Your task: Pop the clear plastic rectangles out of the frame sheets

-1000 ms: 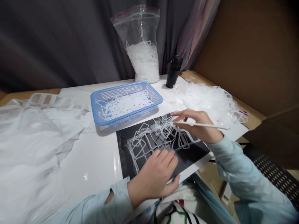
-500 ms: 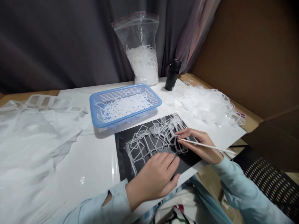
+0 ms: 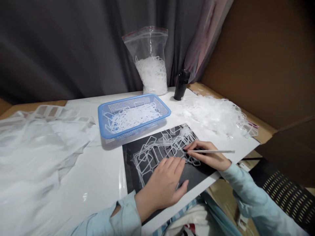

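Observation:
My right hand (image 3: 209,154) pinches a thin white stick (image 3: 216,151), its shaft pointing out to the right and its tip hidden at the fingertips. Those fingertips are at the right part of a sheet of clear plastic frames (image 3: 157,151), joined rounded rectangles with some loose frames lying askew over it. Beneath lies a black mat (image 3: 197,177) on the white table. My left hand (image 3: 164,183) rests flat over the near edge of the sheet, fingers stretched out and thumb apart, holding nothing that I can see.
Behind the mat stands a blue mesh basket (image 3: 100,123) with many white frames inside. A zip bag (image 3: 152,73) of frames and a black bottle (image 3: 182,85) stand at the back. Clear scraps (image 3: 214,113) are heaped at right; frame sheets (image 3: 36,147) are piled at left.
The view has tilted up slightly. The white stick has swung from slanting down to nearly level as my right hand turned. My left thumb has spread further from the fingers.

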Demonstrator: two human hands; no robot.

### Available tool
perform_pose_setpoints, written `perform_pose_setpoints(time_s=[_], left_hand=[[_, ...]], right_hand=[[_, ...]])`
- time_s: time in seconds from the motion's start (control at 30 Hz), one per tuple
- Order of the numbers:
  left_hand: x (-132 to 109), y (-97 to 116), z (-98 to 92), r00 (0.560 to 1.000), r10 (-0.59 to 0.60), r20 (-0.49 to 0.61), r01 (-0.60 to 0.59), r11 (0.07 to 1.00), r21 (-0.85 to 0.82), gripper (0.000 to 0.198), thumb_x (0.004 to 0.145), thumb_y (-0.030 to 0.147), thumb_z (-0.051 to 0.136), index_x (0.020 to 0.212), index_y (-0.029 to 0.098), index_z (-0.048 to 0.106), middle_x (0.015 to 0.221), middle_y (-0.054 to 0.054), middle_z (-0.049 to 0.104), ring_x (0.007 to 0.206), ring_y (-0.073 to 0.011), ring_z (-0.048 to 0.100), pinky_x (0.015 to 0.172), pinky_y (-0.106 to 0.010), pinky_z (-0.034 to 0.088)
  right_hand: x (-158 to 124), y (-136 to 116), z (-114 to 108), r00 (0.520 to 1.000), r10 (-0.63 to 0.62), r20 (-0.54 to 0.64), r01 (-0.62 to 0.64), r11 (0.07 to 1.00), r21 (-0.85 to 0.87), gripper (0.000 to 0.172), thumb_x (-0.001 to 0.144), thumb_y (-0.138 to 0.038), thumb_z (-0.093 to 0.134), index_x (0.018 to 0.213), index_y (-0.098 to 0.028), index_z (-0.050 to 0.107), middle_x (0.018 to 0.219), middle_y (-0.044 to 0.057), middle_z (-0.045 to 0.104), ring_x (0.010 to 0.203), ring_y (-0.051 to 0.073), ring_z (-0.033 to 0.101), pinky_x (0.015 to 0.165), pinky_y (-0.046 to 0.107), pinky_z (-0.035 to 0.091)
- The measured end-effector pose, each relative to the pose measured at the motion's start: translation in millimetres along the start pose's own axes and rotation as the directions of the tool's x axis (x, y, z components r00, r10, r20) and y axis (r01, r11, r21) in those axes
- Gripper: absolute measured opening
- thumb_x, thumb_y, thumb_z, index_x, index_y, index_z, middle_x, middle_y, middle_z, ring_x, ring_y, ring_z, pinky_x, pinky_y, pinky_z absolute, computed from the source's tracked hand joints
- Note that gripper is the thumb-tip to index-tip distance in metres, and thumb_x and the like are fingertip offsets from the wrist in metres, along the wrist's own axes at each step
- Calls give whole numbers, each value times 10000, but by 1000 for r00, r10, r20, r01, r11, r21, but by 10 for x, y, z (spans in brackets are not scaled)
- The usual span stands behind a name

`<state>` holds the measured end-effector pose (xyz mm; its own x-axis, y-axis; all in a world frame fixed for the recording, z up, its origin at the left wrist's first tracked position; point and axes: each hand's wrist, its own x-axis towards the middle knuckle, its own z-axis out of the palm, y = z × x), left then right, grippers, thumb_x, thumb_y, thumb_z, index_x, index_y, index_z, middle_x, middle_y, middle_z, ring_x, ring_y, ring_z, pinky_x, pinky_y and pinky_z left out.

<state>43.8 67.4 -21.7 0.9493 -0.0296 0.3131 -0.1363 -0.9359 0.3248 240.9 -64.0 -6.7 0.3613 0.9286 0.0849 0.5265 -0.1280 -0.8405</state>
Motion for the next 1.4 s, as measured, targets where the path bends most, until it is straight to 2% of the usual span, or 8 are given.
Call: perform_pose_setpoints(time_s=[0.17, 0.27, 0.33, 0.6, 0.77, 1.0, 1.23, 1.4], left_hand=[[68, -8, 33, 999, -18, -27, 18, 1000, 10, 403, 904, 307, 528, 1228, 67, 520, 1063, -142, 639, 958, -283, 594, 851, -438, 523], [101, -20, 50, 998, -50, -32, 50, 999, 20, 315, 902, 270, 516, 1142, 68, 547, 988, -129, 621, 917, -273, 584, 841, -434, 523], [119, -24, 56, 998, -59, -22, 60, 998, 31, 342, 911, 276, 512, 1183, 70, 542, 979, -121, 612, 909, -272, 579, 832, -437, 526], [129, -19, 46, 997, -67, 41, 65, 997, 51, 419, 920, 287, 517, 1301, 117, 547, 1000, -107, 591, 920, -273, 564, 811, -438, 529], [126, -23, 48, 996, -69, 61, 66, 996, 51, 433, 919, 286, 511, 1316, 117, 548, 1009, -111, 592, 929, -280, 558, 814, -450, 523], [143, -60, 51, 994, -70, 82, 68, 997, 26, 454, 917, 295, 516, 1327, 105, 549, 971, -98, 607, 920, -275, 564, 833, -455, 516], [155, -78, 26, 993, -70, 90, 70, 998, 0, 441, 910, 291, 521, 1314, 122, 572, 957, -89, 618, 920, -269, 571, 853, -448, 508], [144, -74, 12, 993, -75, 89, 76, 997, -6, 426, 903, 287, 528, 1288, 117, 589, 943, -85, 626, 909, -268, 574, 854, -449, 507]], right_hand=[[-75, 64, 64, 999, -4, -43, 6, 999, 46, 195, 904, -376, 646, 854, -188, 656, 1096, 119, 735, 1068, 259, 682, 979, 439, 518], [-95, 103, 98, 997, -36, -68, 38, 999, 21, 179, 902, -371, 654, 865, -196, 671, 1103, 108, 743, 1082, 256, 684, 1117, 491, 407], [-100, 116, 106, 996, -51, -71, 53, 998, 20, 174, 899, -366, 661, 861, -197, 676, 1096, 107, 747, 1074, 254, 691, 1165, 514, 343], [-109, 104, 91, 994, -85, -72, 87, 996, 21, 161, 898, -352, 663, 860, -196, 669, 1113, 116, 746, 1094, 259, 695, 1181, 556, 313], [-150, 60, 118, 981, -187, -54, 180, 976, -122, 118, 941, -301, 602, 891, -210, 657, 1119, 118, 745, 1101, 249, 696, 1171, 541, 349], [-234, -41, 221, 956, -293, -34, 254, 877, -407, 136, 970, -205, 525, 937, -214, 657, 1247, 137, 690, 1227, 271, 623, 1140, 520, 419], [-195, 11, 242, 949, -314, -12, 264, 819, -510, 178, 985, -215, 508, 1062, -215, 669, 1213, 125, 710, 1200, 258, 642, 1035, 438, 536], [-133, 43, 261, 950, -309, -43, 242, 819, -521, 193, 984, -245, 507, 1052, -237, 688, 1175, 106, 729, 1115, 263, 683, 918, 419, 580]])
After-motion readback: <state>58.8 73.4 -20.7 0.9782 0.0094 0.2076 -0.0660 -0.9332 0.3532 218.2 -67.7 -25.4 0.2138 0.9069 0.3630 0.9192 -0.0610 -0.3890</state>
